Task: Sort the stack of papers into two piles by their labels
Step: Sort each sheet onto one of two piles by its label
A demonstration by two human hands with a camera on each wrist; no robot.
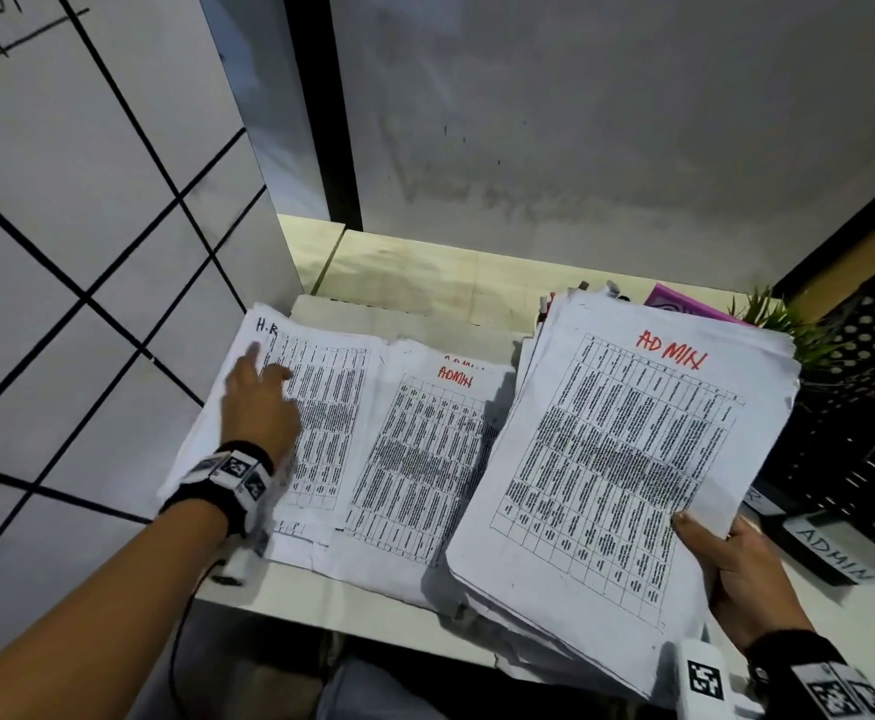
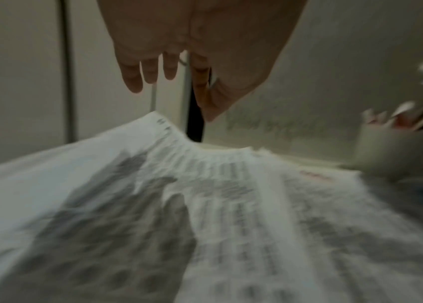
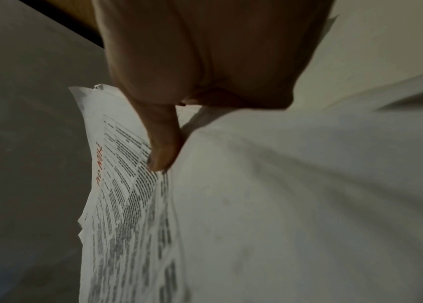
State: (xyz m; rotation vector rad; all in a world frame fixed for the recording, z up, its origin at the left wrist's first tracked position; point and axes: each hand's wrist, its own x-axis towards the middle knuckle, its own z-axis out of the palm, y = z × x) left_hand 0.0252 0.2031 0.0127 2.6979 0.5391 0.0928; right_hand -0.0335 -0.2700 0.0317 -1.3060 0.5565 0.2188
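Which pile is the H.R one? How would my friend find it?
Start at the pale desk and look to its left end, beside the tiled wall. The H.R pile lies flat there under the open left hand. Its corner label is black ink, while the neighbouring ADMIN pile has red lettering.

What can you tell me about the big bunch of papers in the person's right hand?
The stack of papers is a thick bundle of white sheets with worn, uneven edges. Its top sheet carries a printed black table and the word ADMIN handwritten in red at the top. The right hand grips its near right corner, thumb on top, holding it tilted above the desk. Its left edge overlaps a smaller pile, also marked ADMIN, lying on the desk.
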